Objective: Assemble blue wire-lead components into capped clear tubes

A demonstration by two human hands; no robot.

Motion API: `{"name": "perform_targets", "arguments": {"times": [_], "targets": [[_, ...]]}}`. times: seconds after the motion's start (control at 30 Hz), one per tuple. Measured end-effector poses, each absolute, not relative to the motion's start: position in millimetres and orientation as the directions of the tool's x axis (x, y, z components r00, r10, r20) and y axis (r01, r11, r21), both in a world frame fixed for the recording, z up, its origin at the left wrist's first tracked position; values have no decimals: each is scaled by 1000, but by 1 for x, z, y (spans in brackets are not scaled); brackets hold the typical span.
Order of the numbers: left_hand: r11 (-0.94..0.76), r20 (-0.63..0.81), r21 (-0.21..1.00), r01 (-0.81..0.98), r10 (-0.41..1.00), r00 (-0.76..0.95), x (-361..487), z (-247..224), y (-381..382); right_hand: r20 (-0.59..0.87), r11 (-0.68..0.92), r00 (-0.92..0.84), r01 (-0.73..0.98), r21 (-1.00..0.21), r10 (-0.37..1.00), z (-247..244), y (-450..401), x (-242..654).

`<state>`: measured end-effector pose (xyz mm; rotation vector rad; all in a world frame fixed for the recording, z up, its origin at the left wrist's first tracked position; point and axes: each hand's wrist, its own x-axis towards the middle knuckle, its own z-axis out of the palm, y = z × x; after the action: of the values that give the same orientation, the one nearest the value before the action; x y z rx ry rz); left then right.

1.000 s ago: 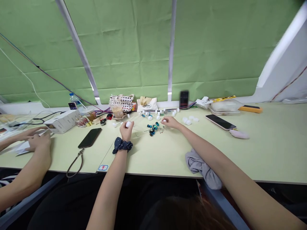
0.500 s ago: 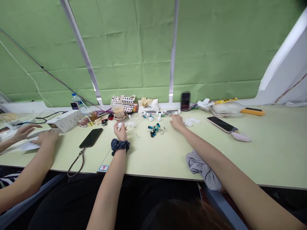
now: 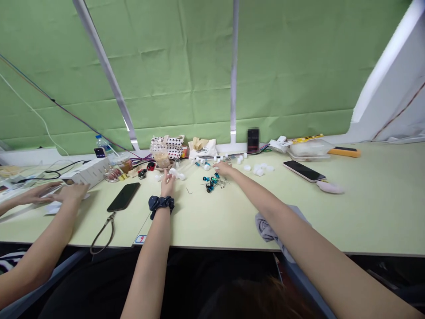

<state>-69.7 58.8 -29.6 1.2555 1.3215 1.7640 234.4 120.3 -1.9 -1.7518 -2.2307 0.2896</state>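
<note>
My left hand (image 3: 167, 182), with a dark scrunchie (image 3: 161, 204) at its wrist, is closed at the table's middle left, its fingers pinched around a white-capped clear tube (image 3: 172, 172). My right hand (image 3: 223, 168) reaches to the small white-capped items at the back; its fingers are bent down, and whether they grip anything is too small to tell. Just in front of it lies a pile of blue and black parts with thin metal pins (image 3: 212, 182). Several white caps (image 3: 259, 169) lie to its right. A small L-shaped metal piece (image 3: 189, 191) rests between my hands.
Black phone (image 3: 124, 196) with a strap on the left, pink-edged phone (image 3: 303, 171) on the right. A grey cloth (image 3: 265, 227) lies under my right forearm. Another person's hands (image 3: 71, 192) work at far left beside a white box (image 3: 86, 173). Cups and bags stand along the back.
My right hand has moved left, from near the white caps to the small items behind the blue parts. My left hand has shifted slightly. The other person's hands have moved nearer the white box.
</note>
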Motion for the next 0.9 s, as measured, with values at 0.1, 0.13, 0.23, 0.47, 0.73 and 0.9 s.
{"name": "perform_targets", "arguments": {"times": [0.1,0.13,0.23,0.47,0.73,0.9], "targets": [[-255,266,964,77,928,-260,-68,-32,60,121,236,-206,909,-344,971,-4,123,232],[-259,273,962,90,932,-237,-67,-32,60,130,232,-198,908,-349,972,-4,124,232],[-283,311,947,151,926,-215,-65,-32,58,162,219,-169,902,-373,972,-4,124,232],[-307,379,885,350,912,-159,-59,-27,45,250,173,-57,865,-471,967,2,118,249],[-491,575,702,516,818,-5,-29,-13,23,463,207,357,566,-798,811,16,100,256],[-548,538,705,451,827,163,-9,-6,9,291,207,246,316,-926,925,17,76,239]]}}
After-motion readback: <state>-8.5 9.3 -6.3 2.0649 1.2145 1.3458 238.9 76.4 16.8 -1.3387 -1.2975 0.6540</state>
